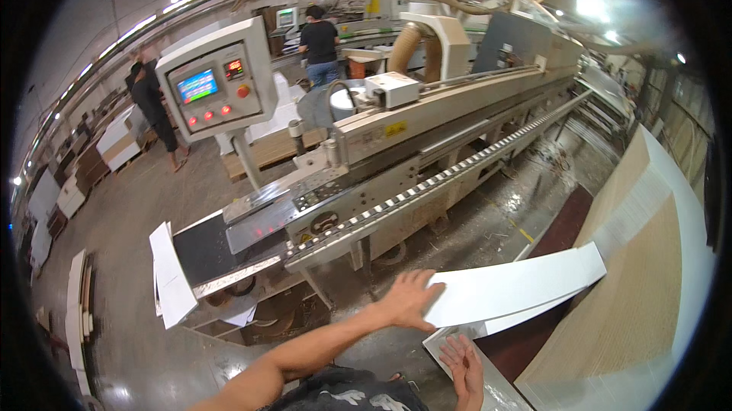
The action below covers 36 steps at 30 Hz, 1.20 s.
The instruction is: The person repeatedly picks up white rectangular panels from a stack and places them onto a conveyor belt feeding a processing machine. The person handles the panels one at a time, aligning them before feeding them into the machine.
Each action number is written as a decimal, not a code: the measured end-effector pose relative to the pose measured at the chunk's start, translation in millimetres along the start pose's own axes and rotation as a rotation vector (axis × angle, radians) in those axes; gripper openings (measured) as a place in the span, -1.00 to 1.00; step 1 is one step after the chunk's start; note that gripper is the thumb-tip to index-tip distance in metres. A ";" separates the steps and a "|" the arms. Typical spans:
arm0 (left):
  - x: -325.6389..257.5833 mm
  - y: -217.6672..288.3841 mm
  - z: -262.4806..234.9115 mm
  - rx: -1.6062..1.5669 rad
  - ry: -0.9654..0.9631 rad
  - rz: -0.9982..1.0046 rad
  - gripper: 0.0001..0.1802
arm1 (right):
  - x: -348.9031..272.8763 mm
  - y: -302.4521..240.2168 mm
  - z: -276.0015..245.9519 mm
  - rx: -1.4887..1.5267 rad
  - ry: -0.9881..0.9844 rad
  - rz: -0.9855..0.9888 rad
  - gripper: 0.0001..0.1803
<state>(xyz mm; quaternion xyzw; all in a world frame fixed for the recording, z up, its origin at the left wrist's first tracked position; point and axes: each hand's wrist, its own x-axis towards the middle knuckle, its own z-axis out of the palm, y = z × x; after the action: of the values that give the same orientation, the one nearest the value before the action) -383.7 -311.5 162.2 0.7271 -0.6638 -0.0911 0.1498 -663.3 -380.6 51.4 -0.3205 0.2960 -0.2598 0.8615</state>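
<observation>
Left hand lies flat and open on the near end of the white panel, whose long axis runs away rightward, while the right hand, open and empty, hovers just below.

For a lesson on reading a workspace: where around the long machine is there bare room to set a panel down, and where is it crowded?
Free: the dark infeed table between the leaning white sheet and the roller track, and the concrete floor left of the control panel. Crowded: at the left hand and right hand, where white panels overlap beside the tall board stack.
</observation>
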 end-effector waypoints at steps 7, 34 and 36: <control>-175.9 -126.4 -63.6 -0.373 -0.068 -0.171 0.26 | 88.1 50.4 103.6 0.346 -0.007 -0.002 -0.40; -564.0 -379.8 -15.8 -1.195 1.305 -1.258 -0.46 | 243.2 334.6 477.5 -0.370 -0.169 0.404 -0.79; -552.2 -391.7 -12.2 -1.168 1.306 -1.138 -0.40 | 257.1 336.7 482.1 -0.361 -0.171 0.403 -0.32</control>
<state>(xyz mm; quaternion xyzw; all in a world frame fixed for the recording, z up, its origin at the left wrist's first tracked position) -68.6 266.8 4.3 0.6546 0.1341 -0.0442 0.7427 -72.9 -130.2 24.0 -0.4243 0.3216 0.0016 0.8465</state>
